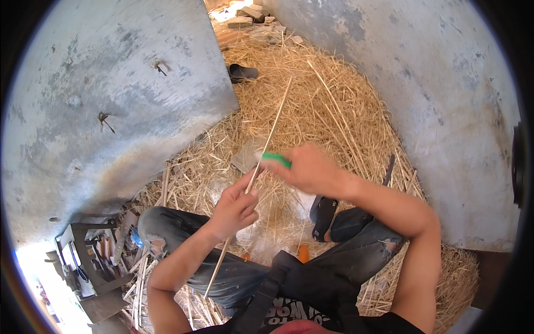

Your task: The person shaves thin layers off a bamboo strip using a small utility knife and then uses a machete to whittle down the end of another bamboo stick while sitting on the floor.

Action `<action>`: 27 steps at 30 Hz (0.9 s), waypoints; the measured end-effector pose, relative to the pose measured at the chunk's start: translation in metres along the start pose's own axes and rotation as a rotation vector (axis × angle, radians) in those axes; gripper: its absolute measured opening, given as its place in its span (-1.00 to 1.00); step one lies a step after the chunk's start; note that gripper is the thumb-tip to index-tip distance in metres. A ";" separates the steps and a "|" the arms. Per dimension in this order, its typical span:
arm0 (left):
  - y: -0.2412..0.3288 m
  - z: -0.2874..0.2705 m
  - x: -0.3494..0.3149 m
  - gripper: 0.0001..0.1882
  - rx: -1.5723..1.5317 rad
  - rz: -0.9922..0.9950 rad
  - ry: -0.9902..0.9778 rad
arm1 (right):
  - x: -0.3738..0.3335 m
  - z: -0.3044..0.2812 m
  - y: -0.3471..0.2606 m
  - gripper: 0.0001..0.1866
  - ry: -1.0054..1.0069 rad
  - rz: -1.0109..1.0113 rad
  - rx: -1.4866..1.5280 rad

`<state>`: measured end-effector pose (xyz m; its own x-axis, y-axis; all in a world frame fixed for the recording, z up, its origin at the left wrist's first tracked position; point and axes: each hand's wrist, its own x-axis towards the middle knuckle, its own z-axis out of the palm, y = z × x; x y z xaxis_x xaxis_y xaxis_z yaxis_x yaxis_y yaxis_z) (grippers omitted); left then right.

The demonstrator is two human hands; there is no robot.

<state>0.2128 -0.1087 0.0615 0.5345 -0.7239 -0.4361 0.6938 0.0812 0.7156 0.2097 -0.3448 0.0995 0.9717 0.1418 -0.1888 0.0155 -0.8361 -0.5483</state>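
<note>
A long thin wooden stick (275, 119) slants across the space above my lap, one end up and away, the other down past my left knee. The fingers of my left hand (236, 209) are closed around it below its middle. My right hand (314, 170), partly smeared by motion, grips a small green object (277, 160) right at the stick, just above my left hand. That object's far end is blurred, so its kind does not show. Some dark thing sits near my left fingertips, too small to name.
Pale shavings (311, 106) cover the ground around my crossed legs. Grey walls (139, 72) rise on both sides. A frame-like box of tools (92, 259) stands at lower left. A dark shoe (243, 72) and bricks (242, 21) lie farther off; an orange object (303, 253) lies between my legs.
</note>
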 end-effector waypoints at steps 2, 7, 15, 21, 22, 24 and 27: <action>-0.006 0.000 -0.004 -0.37 0.134 -0.002 0.059 | 0.023 -0.013 0.026 -0.25 0.120 0.051 0.027; -0.010 -0.002 -0.016 -0.40 0.569 0.006 0.019 | 0.056 -0.063 0.133 -0.21 0.349 0.390 -0.030; -0.007 -0.004 -0.006 -0.47 0.366 0.076 0.071 | 0.025 -0.044 0.090 -0.25 0.366 0.119 -0.027; -0.007 0.001 -0.004 -0.59 0.186 -0.009 0.071 | -0.014 0.017 -0.005 -0.34 -0.163 -0.059 0.034; -0.006 0.003 -0.005 -0.62 0.174 -0.030 0.085 | -0.016 0.022 -0.007 -0.34 -0.214 -0.077 0.051; -0.010 -0.001 -0.004 -0.62 0.185 0.005 0.083 | -0.014 0.025 -0.005 -0.33 -0.149 -0.085 0.029; -0.009 -0.003 -0.007 -0.58 0.252 0.007 0.088 | 0.002 0.007 0.006 -0.31 -0.060 -0.033 0.064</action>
<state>0.2038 -0.1023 0.0563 0.5863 -0.6611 -0.4682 0.5538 -0.0947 0.8273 0.2103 -0.3457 0.0906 0.9550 0.2017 -0.2175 0.0300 -0.7953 -0.6055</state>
